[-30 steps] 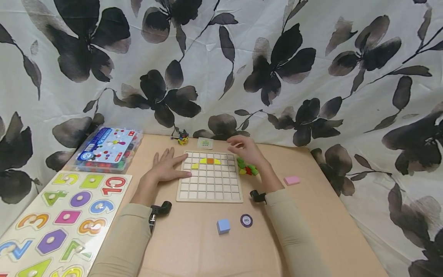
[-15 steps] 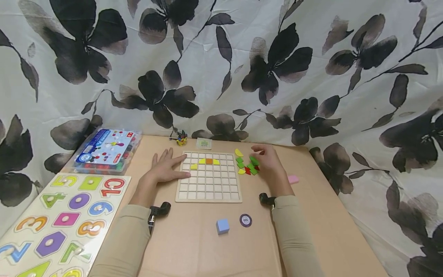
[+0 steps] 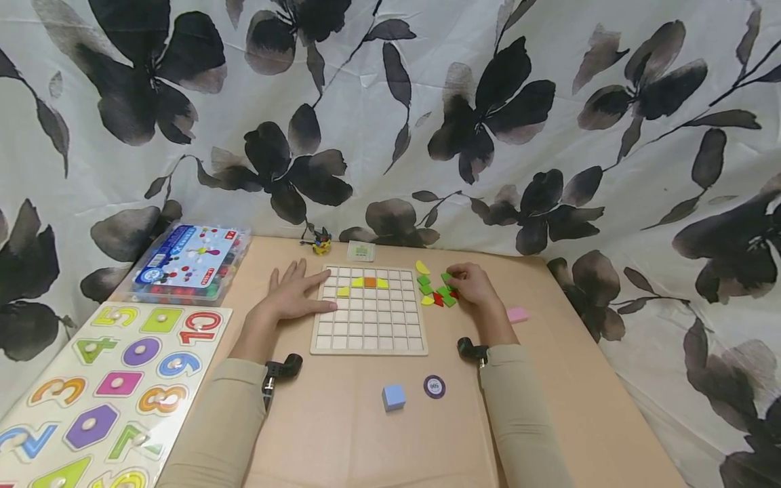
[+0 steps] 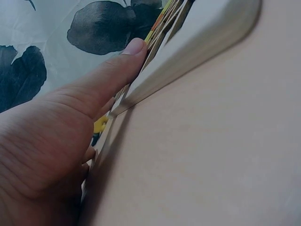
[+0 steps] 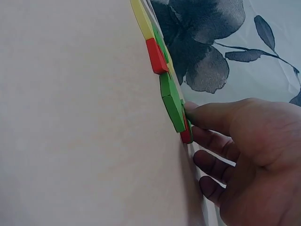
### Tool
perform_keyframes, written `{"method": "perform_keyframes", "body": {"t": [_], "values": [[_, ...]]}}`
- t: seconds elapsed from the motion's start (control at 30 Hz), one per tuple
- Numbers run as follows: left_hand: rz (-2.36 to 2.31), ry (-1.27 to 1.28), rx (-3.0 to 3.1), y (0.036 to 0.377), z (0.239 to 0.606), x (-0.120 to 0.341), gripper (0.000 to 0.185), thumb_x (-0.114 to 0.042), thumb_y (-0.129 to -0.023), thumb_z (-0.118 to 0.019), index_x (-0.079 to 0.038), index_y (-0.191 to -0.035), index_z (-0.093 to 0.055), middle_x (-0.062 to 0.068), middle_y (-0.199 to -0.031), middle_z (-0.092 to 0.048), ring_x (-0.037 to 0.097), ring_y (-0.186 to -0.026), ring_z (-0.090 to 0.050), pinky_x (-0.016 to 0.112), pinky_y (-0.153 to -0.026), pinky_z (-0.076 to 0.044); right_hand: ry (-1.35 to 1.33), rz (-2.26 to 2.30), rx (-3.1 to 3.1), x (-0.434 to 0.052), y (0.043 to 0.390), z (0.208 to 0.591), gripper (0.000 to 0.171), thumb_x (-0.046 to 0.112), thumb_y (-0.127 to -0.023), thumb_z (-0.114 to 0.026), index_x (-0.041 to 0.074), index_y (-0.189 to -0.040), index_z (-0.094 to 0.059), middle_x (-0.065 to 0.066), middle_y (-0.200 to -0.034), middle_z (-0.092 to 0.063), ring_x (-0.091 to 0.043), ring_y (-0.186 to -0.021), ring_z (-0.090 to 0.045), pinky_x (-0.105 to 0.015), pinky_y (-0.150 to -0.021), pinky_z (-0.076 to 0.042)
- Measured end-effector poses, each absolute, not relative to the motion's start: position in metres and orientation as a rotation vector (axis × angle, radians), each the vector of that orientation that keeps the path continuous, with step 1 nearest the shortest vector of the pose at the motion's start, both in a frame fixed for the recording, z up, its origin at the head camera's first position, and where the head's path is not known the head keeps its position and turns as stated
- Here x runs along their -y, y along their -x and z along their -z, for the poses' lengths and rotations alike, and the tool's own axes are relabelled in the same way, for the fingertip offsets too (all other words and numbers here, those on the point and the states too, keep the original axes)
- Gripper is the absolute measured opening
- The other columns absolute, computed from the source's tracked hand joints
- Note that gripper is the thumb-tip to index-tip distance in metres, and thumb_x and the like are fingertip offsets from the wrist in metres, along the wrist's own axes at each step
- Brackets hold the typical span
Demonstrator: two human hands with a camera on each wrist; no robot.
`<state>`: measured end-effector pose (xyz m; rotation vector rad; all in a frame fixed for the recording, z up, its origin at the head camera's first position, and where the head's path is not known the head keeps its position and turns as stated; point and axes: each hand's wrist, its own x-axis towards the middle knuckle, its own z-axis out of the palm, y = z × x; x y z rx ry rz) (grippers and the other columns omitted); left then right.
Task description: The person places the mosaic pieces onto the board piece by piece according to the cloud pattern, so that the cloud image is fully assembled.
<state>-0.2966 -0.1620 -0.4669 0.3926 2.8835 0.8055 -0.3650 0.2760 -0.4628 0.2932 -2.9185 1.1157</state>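
A wooden grid board (image 3: 369, 325) lies on the tan table, with yellow pieces and an orange piece (image 3: 369, 282) set in its top rows. My left hand (image 3: 305, 288) lies flat at the board's left edge, its thumb (image 4: 127, 56) along the rim (image 4: 197, 47). A small pile of green, red and yellow pieces (image 3: 434, 297) sits just right of the board. My right hand (image 3: 456, 280) is at the pile's right side with fingers curled, thumb and fingers pinching a green piece (image 5: 171, 101). A red piece (image 5: 156, 56) lies beside it.
A lone yellow piece (image 3: 422, 268) lies above the pile. A pink block (image 3: 517, 314), a blue cube (image 3: 393, 397) and a purple disc (image 3: 434, 387) are nearby. A number puzzle (image 3: 104, 386) and a plastic box (image 3: 186, 264) sit left. Floral cloth hangs behind.
My right hand moved from above the board's top right corner out to the right side of the pile and curled onto a green piece. The left hand has stayed put.
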Motion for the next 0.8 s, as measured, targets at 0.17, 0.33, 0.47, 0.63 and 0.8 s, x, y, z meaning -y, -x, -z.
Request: {"method": "perform_keyframes", "body": {"t": [0.17,0.33,0.47,0.63,0.8], "values": [[-0.805,-0.388,-2.890,0.297,0.467,0.162,0.094,-0.069,-0.086,-0.071,-0.022,-0.162,-0.039,0.031,-0.172,-0.003,0.052,-0.159,0.005,0.072,-0.121,0.016,-0.310,-1.108,2.926,-0.274,0.365,0.461,0.031,0.010,-0.101,-0.067,-0.006,-0.127,-0.068,-0.025,-0.119,-0.063,-0.034,-0.105,-0.058,-0.043,-0.091,-0.049],[-0.807,-0.389,-2.890,0.297,0.468,0.162,0.095,-0.070,-0.086,-0.071,-0.022,-0.162,-0.040,0.031,-0.172,-0.003,0.052,-0.159,0.004,0.073,-0.121,0.015,-0.285,-1.161,2.874,-0.276,0.368,0.465,0.022,0.007,-0.099,-0.069,-0.002,-0.118,-0.069,-0.021,-0.111,-0.067,-0.031,-0.100,-0.061,-0.037,-0.087,-0.050],[-0.807,-0.393,-2.891,0.296,0.467,0.161,0.095,-0.070,-0.085,-0.071,-0.022,-0.162,-0.040,0.031,-0.172,-0.003,0.052,-0.159,0.004,0.072,-0.121,0.014,-0.253,-1.262,2.772,-0.277,0.369,0.467,0.013,0.004,-0.097,-0.071,-0.001,-0.109,-0.070,-0.017,-0.101,-0.069,-0.027,-0.092,-0.062,-0.031,-0.080,-0.050],[-0.806,-0.396,-2.893,0.296,0.467,0.161,0.096,-0.070,-0.085,-0.071,-0.022,-0.162,-0.040,0.031,-0.172,-0.003,0.052,-0.159,0.004,0.072,-0.121,0.015,-0.241,-1.611,2.589,-0.270,0.366,0.460,0.014,0.004,-0.101,-0.066,-0.002,-0.112,-0.070,-0.012,-0.101,-0.065,-0.024,-0.090,-0.064,-0.026,-0.080,-0.054],[-0.795,-0.392,-2.891,0.296,0.468,0.162,0.097,-0.071,-0.085,-0.071,-0.021,-0.162,-0.040,0.031,-0.172,-0.002,0.051,-0.159,0.005,0.072,-0.121,0.015,-0.310,-1.852,2.446,-0.253,0.358,0.442,0.019,0.002,-0.101,-0.064,-0.005,-0.119,-0.069,-0.014,-0.104,-0.062,-0.026,-0.087,-0.073,-0.030,-0.084,-0.063]]}}
